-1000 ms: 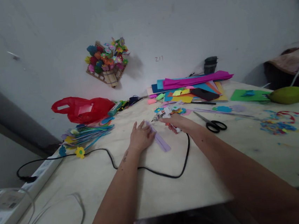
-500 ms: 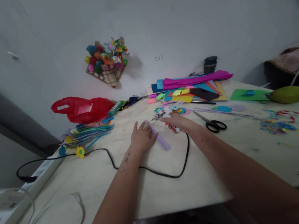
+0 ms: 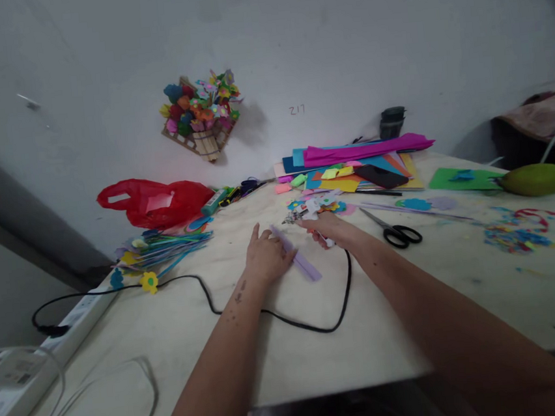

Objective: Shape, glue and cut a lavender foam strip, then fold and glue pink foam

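"One wall [image 3: 389, 47] behind and one table [image 3: 379, 348] in front, agreed?"

"Agreed. Next in size, one white power strip [image 3: 88, 311] along the table's left edge, one red plastic bag [image 3: 174, 208] at the far left, one magenta sheet [image 3: 365, 150] on top of the paper at the far right, and one bunch of craft flowers [image 3: 200, 114] hung on the wall."

"How many hands?"

"Two, both the wearer's. The left hand [image 3: 266, 258] lies palm down in the middle, fingers spread, clutching nothing, its thumb resting on one purple strip [image 3: 305, 268]. The right hand [image 3: 327, 226] is curled round one corded tool [image 3: 311, 208], white with a touch of orange."

"Where does the tool point?"

"Left, its tip near the far end of the purple strip, which slants across the table between the hands. I can't tell whether they touch. One black cord [image 3: 331, 328] loops from the tool, under the left forearm, towards the power strip."

"Smaller things?"

"One green fruit [image 3: 540, 180] at the far right, one pair of black-handled scissors [image 3: 390, 228] right of the right hand, one yellow paper flower [image 3: 150, 283] at the left, and, tiniest, paper scraps [image 3: 518, 237] at the right, too many to count."
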The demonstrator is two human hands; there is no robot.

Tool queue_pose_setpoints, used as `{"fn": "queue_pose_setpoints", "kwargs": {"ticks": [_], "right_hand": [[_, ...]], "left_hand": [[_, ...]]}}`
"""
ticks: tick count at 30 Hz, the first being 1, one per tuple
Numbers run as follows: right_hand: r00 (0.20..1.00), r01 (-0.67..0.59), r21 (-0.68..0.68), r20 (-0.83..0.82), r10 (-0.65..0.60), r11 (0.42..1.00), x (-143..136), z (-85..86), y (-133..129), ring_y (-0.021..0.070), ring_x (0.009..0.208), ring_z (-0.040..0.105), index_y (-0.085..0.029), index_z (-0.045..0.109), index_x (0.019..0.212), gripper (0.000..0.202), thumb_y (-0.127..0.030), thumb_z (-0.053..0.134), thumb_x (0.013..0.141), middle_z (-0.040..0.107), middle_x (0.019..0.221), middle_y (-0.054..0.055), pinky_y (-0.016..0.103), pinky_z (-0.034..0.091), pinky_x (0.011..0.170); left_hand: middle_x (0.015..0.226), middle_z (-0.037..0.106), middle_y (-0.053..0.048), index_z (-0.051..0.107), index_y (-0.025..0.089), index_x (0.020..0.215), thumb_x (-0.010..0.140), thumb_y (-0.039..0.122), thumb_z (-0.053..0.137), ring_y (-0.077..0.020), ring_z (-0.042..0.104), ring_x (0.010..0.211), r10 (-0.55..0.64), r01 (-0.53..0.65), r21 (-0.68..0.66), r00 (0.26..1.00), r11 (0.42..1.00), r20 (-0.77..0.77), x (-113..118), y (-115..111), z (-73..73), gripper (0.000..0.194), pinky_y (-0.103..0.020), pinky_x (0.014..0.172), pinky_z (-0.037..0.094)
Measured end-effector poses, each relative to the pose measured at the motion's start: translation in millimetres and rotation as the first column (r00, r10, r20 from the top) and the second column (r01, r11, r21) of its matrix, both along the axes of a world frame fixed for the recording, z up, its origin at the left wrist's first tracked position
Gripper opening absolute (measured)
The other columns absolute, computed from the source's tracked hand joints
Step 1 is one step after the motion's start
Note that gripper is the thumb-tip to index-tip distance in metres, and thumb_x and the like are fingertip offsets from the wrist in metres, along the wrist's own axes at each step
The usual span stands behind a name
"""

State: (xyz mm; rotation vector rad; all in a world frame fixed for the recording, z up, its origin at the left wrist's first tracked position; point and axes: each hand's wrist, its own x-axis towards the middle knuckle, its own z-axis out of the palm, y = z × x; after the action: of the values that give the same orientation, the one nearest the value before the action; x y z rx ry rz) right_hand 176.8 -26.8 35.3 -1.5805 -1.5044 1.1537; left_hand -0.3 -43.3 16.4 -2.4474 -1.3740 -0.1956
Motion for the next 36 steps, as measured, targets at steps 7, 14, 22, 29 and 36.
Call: {"fn": "queue_pose_setpoints", "kwargs": {"ticks": [7, 14, 22, 29, 36], "right_hand": [[0.999, -0.017, 0.022, -0.047, 0.018, 1.0, 1.4, -5.4, 3.5, 0.007, 0.029, 0.039, -0.017, 0.048, 0.068, 0.032, -0.047, 0.055, 0.078, 0.047, 0.043, -0.004, 0.021, 0.031, 0.033], [0.999, -0.01, 0.024, -0.038, 0.011, 1.0, 0.7, -4.7, 2.4, 0.007, 0.03, 0.04, -0.017, 0.047, 0.067, 0.033, -0.047, 0.055, 0.078, 0.048, 0.043, -0.003, 0.02, 0.03, 0.032], [1.0, -0.015, 0.048, -0.024, 0.016, 0.999, 1.3, -14.2, 9.2, 0.007, 0.029, 0.041, -0.017, 0.048, 0.069, 0.037, -0.052, 0.055, 0.077, 0.049, 0.044, -0.003, 0.02, 0.03, 0.033], [0.999, -0.02, 0.037, -0.036, 0.021, 0.999, 0.2, -12.8, 6.7, 0.0074, 0.028, 0.041, -0.017, 0.047, 0.069, 0.034, -0.048, 0.054, 0.078, 0.048, 0.044, -0.004, 0.021, 0.031, 0.032], [0.999, -0.01, 0.024, -0.041, 0.011, 1.0, -1.0, -12.2, 6.4, 0.0074, 0.027, 0.041, -0.016, 0.046, 0.068, 0.035, -0.049, 0.056, 0.077, 0.048, 0.043, -0.004, 0.02, 0.031, 0.031]], "left_hand": [[0.08, 0.067, -0.008, 0.07, 0.022, 0.082, 0.081, 0.05, 0.038, -0.0241, 0.052, 0.094, 0.038, -0.044, 0.08, 0.997, 0.996, 0.07, -0.7, -2.2, 6.3, 0.043, -0.046, 0.105, 0.018], [0.126, 0.054, -0.001, 0.057, 0.027, 0.116, 0.081, 0.06, 0.029, -0.0279, 0.031, 0.127, 0.117, -0.122, 0.027, 0.983, 0.992, 0.14, -12.4, 8.1, -8.9, 0.056, -0.052, 0.107, 0.009], [0.133, 0.047, 0.001, 0.048, 0.029, 0.126, 0.083, 0.062, 0.019, -0.0243, 0.018, 0.134, 0.111, -0.105, -0.059, 0.988, 0.993, 0.104, -11.9, 10.9, -16.7, 0.062, -0.054, 0.107, 0.0], [0.134, 0.046, 0.001, 0.048, 0.029, 0.126, 0.083, 0.062, 0.018, -0.0243, 0.018, 0.134, 0.132, -0.124, -0.085, 0.987, 0.989, 0.095, -11.1, 11.3, -17.2, 0.062, -0.053, 0.108, -0.002], [0.132, 0.047, -0.001, 0.047, 0.026, 0.127, 0.083, 0.063, 0.016, -0.0237, 0.022, 0.133, 0.124, -0.116, -0.086, 0.988, 0.99, 0.096, -9.7, 10.3, -16.7, 0.066, -0.053, 0.108, -0.001]]}}
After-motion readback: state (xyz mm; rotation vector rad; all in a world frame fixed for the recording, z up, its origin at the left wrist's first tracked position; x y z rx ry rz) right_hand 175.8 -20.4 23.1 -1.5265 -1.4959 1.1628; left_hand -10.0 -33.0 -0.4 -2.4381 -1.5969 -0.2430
